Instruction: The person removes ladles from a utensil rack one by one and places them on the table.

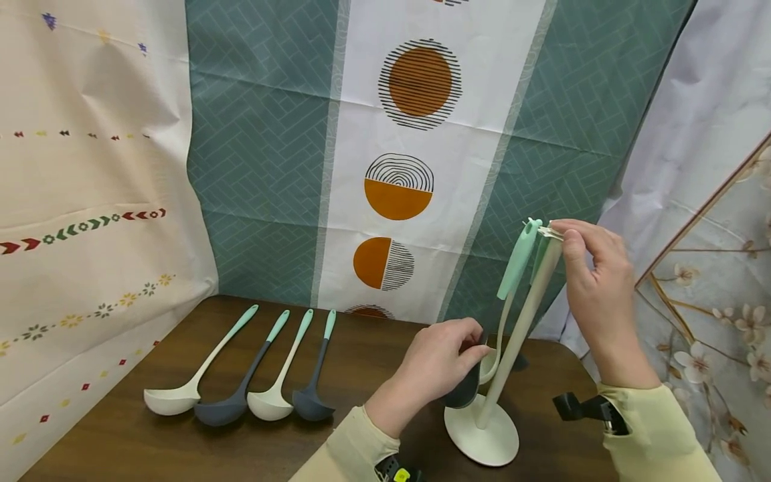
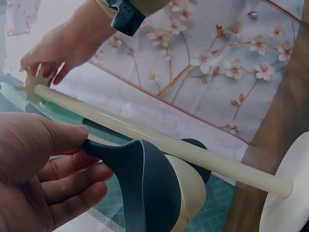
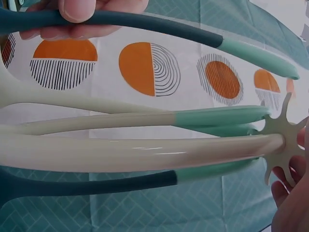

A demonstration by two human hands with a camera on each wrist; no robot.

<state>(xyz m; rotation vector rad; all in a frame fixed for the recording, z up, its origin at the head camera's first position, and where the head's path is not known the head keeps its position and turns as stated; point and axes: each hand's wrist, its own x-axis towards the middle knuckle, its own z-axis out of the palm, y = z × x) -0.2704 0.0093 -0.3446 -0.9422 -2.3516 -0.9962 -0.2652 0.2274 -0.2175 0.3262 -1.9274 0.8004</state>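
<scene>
My left hand (image 1: 442,355) pinches a dark ladle (image 2: 159,186) close to its bowl, between thumb and fingers. Its mint-tipped handle shows at the top of the right wrist view, the end close to a prong of the stand's crown (image 3: 277,157). With fingers and thumb, my right hand (image 1: 602,288) grips that crown at the top of the cream utensil stand (image 1: 521,325). Cream ladles (image 3: 140,119) with mint handles and another dark ladle (image 3: 91,187) hang around the pole. In the head view my left hand partly hides the held ladle.
Several cream and dark ladles (image 1: 219,412) with mint handles lie in a row on the left of the brown table (image 1: 385,341). The stand's round base (image 1: 482,445) rests near the right side. Patterned cloth (image 1: 259,167) hangs behind and to both sides.
</scene>
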